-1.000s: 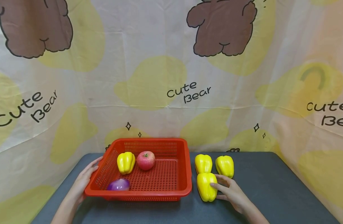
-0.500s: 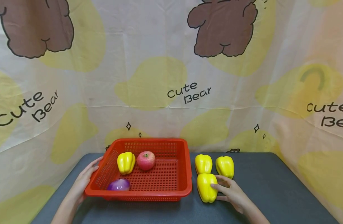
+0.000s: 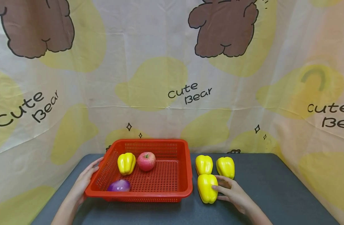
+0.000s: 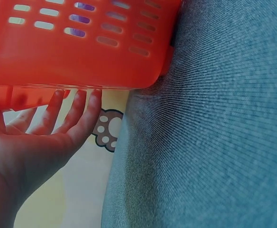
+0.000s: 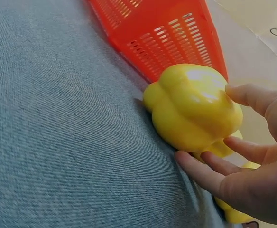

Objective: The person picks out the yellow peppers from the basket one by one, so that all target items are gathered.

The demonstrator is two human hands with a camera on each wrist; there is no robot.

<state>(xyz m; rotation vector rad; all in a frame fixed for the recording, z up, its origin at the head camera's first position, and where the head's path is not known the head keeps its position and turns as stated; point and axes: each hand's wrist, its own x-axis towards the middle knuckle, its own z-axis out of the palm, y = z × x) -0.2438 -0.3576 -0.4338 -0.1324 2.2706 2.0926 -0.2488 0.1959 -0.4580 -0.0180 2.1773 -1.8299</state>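
My left hand (image 3: 85, 179) is at the left side of a red perforated plastic basket (image 3: 149, 194). In the left wrist view its outstretched fingertips touch the basket's outer wall (image 4: 81, 61). Inside the basket are a yellow bell pepper (image 3: 126, 163), a red apple (image 3: 146, 161) and a purple onion (image 3: 119, 185). Right of the basket, my right hand (image 3: 231, 193) touches the nearest yellow bell pepper (image 3: 207, 188) from its right side. The right wrist view shows the thumb on that pepper's upper surface and the loosely spread fingers low beside it.
Two more yellow bell peppers, a left one (image 3: 204, 164) and a right one (image 3: 226, 167), lie behind the touched one. Everything stands on a dark grey-blue cloth-covered table (image 3: 273, 187). A printed bear curtain (image 3: 149, 84) hangs behind the table's back edge.
Almost nothing differs. The right wrist and forearm have shifted very slightly to the right, while the left hand, basket and peppers stay in place.
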